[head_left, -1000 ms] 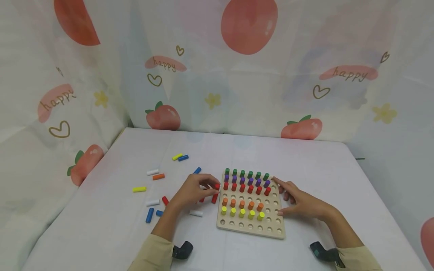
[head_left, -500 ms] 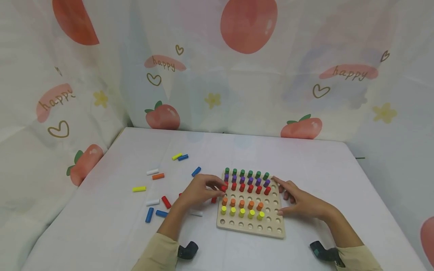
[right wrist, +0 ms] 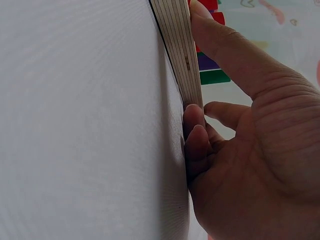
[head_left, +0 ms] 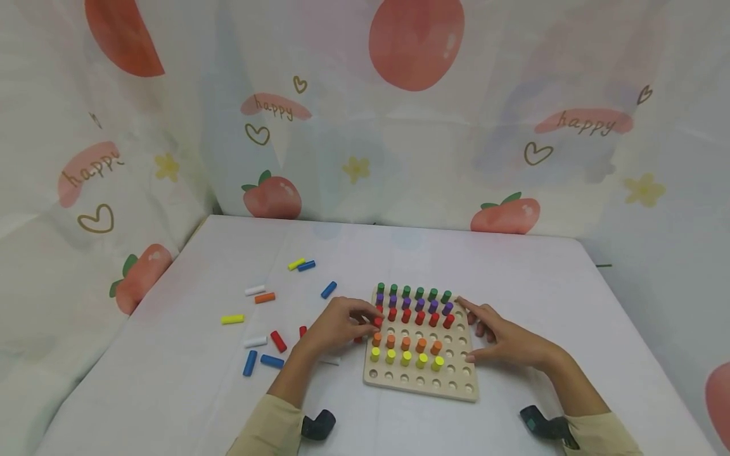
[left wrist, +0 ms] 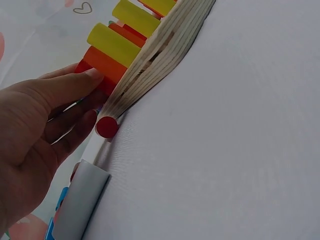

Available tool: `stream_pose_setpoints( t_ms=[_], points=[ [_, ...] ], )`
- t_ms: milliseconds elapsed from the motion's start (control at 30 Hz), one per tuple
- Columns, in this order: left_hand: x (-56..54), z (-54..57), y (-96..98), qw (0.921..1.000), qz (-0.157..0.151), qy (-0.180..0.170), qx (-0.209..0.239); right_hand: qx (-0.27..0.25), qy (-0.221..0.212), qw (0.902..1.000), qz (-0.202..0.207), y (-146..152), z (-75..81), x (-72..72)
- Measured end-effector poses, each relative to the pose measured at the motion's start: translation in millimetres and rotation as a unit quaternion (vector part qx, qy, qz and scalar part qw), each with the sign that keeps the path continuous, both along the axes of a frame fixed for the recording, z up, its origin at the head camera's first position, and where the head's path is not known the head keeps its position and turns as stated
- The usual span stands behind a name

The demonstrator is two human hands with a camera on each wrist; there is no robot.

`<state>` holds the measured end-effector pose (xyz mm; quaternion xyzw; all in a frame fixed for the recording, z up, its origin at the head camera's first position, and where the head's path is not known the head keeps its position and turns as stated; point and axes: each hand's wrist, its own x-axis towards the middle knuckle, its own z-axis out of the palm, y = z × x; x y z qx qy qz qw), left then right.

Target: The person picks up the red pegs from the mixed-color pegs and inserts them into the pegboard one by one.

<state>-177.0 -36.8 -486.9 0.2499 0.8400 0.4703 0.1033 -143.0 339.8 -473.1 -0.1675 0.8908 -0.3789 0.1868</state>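
On the bench (head_left: 513, 266), the wooden board (head_left: 421, 379) is partly filled with green, purple, red, orange and yellow rows, while a red peg (head_left: 377, 322) is pinched by the left hand (head_left: 336, 326) at its left edge, the right hand (head_left: 504, 339) is pressed flat against its right side, many holes are left, and loose pegs (head_left: 259, 342) are scattered nearby.

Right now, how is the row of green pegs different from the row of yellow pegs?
The green pegs fill the board's far row; the yellow pegs stand in a nearer row. Green has six pegs, yellow five. All stand upright in holes of the wooden board.
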Motion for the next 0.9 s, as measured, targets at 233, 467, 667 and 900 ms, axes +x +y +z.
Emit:
stream_pose_setpoints(
  t_ms=[233, 467, 667, 900],
  points=[
    [0.5, 0.4, 0.6, 0.9999, 0.010, -0.010, -0.001, -0.013, -0.002, 0.9999, 0.005, -1.1, 1.9, 0.0],
    [1.8, 2.6, -3.9, 0.9998, 0.016, -0.007, 0.006, -0.002, 0.003, 1.0000, 0.005, 0.2, 0.0, -0.7],
    [0.3, -1.4, -12.1, 0.9996, 0.027, 0.010, 0.004, 0.003, 0.004, 1.0000, 0.005, 0.8, -0.1, -0.2],
    [1.9, 0.7, -22.7, 0.9991, 0.029, 0.021, -0.024, -0.014, -0.004, 0.9999, 0.003, -0.6, 3.2, 1.4]
  ],
)
